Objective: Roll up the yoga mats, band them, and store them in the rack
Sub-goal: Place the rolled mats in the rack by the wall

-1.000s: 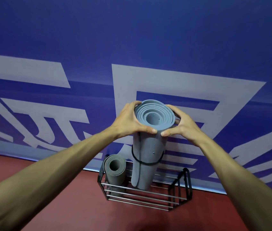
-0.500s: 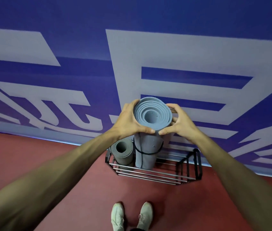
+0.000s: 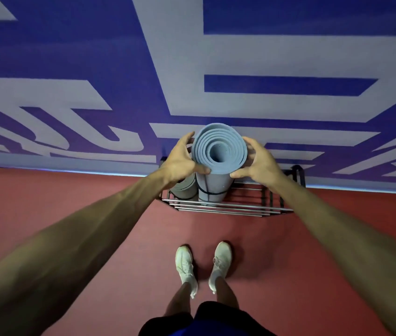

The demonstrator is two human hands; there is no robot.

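The rolled blue mat point(image 3: 214, 181) stands upright in the rack point(image 3: 228, 209), just beside the grey mat point(image 3: 184, 190), with left grip point(image 3: 182, 161) and right grip point(image 3: 257, 163) both curled around its top end. Released before its base seats squarely, it could topple over the low front rail, and its 1 band point(image 3: 212, 192), set low, may let the top unwind.

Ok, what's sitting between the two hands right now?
The rolled blue mat, standing upright in the rack, its top end gripped by the left hand and right hand from either side. The head view shows it.
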